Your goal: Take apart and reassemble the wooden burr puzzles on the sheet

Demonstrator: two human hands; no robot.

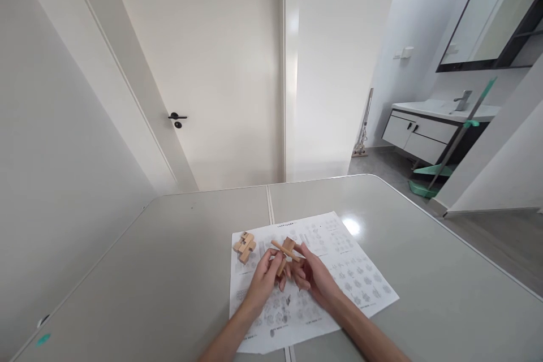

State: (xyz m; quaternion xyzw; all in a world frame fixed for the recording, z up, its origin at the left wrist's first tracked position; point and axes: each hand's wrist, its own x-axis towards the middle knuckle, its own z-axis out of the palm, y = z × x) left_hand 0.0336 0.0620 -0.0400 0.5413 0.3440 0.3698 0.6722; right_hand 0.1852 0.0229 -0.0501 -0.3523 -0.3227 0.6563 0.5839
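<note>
Over the middle of a printed paper sheet [365, 277], both my hands are closed around several wooden puzzle pieces [289, 245]. My left hand [265, 280] pinches them from the left, its thumb on top. From the right, my right hand [318, 274] grips the same pieces, fingers curled beneath. One thin stick lies slantwise across the others; the fingers hide how they fit together. To the left of my left hand, an interlocked wooden burr puzzle [245, 246] rests on the sheet's upper left corner.
The sheet lies on a grey folding table [169, 271] with a seam down its middle. Beyond stands a white door [229, 68] with a black handle [177, 117]. At the right are a washbasin cabinet [424, 130], a green broom and dustpan [424, 188], and a mop [363, 130].
</note>
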